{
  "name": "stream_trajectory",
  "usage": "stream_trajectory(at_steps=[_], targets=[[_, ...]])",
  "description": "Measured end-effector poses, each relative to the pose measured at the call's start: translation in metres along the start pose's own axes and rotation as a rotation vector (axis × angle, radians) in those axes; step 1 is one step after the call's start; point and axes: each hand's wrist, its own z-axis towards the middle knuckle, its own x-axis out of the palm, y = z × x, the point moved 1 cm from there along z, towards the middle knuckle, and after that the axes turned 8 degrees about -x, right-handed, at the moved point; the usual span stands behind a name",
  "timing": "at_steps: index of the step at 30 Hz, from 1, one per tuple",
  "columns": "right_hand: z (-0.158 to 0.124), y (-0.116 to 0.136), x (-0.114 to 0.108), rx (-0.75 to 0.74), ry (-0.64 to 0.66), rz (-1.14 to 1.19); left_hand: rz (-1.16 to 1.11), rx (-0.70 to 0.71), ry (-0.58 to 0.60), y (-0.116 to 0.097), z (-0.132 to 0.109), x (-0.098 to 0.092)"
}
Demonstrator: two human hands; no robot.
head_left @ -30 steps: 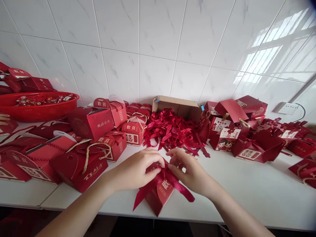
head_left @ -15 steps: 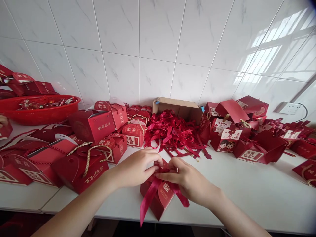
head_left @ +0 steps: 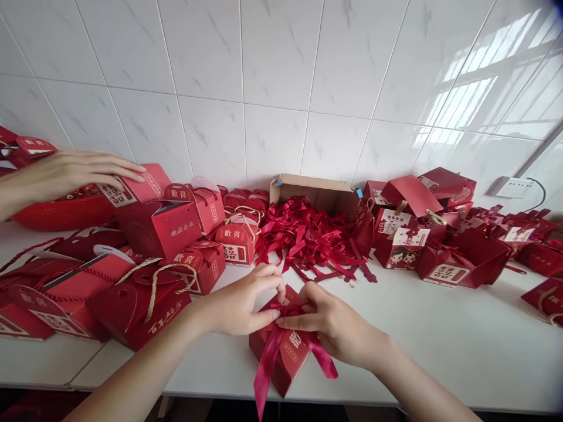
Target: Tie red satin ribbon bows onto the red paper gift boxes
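A small red gift box (head_left: 288, 366) with gold lettering stands at the table's front, one corner towards me. Across its top lies a dark pink satin ribbon (head_left: 266, 366), its two tails hanging down the left and right sides. My left hand (head_left: 240, 302) has its thumb and curled fingers closed at the ribbon's middle. From the right, my right hand (head_left: 345, 325) pinches the ribbon at the same spot, thumb and forefinger pointing left. The fingers partly hide the knotted part of the ribbon.
A co-worker's hand (head_left: 74, 170) holds a red box (head_left: 152, 183) above the left pile, by a red basin (head_left: 65, 212). Loose ribbons (head_left: 308, 237) spill from a cardboard carton (head_left: 316, 183). Several boxes with rope handles (head_left: 141, 305) crowd the left; more boxes (head_left: 404, 252) stand right.
The co-worker's hand has come in from the left, with a red box now over the pile. My left fingers have lifted and spread slightly at the ribbon; my right hand has hardly moved.
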Motion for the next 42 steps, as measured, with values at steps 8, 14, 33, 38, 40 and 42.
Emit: stream_trajectory(at_steps=[8,14,33,38,40,42], targets=[[0.001,-0.003,0.0,-0.052,-0.013,-0.03,-0.083,-0.047,0.003,0.011,0.009,0.001],[0.001,-0.003,0.0,-0.051,0.032,-0.077,-0.234,-0.054,0.082,0.005,0.017,-0.002],[-0.001,-0.006,0.001,-0.091,-0.025,0.014,-0.452,-0.078,0.31,0.013,0.019,-0.001],[0.0,-0.005,0.001,-0.122,-0.061,0.052,-0.409,0.021,0.307,0.02,0.017,0.003],[-0.001,-0.006,0.001,-0.107,-0.047,0.058,-0.437,-0.001,0.271,0.021,0.018,0.005],[-0.001,-0.006,0.001,-0.083,-0.027,0.056,-0.498,-0.031,0.246,0.021,0.019,0.007]])
